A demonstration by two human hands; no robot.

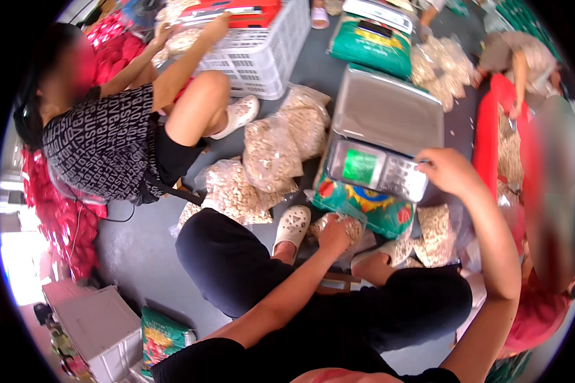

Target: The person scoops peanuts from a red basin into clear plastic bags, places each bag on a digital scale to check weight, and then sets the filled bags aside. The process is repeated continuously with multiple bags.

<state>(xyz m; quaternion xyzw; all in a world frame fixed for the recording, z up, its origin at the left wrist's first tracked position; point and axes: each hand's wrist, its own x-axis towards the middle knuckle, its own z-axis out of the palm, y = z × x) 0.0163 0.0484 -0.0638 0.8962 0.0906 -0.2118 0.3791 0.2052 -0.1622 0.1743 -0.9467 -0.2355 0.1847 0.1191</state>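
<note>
A digital weighing scale with a steel platform [388,112] stands in front of me on a green printed sack [388,220], its display lit green. My right hand [445,170] is at the right end of its keypad, with a small dark thing, too unclear to name, at the fingers. Low between my feet, my left hand [336,234] grips a clear plastic bag [352,229] of small pale pieces. Several similar filled bags [273,153] lie left of the scale, and another bag [433,234] lies to its right.
A person sits at the left beside a white plastic crate [268,57] holding red items. Other people work at the right around a long red tray [488,124] of pale pieces. A second scale [378,14] rests on a green sack beyond. A box [96,321] stands lower left.
</note>
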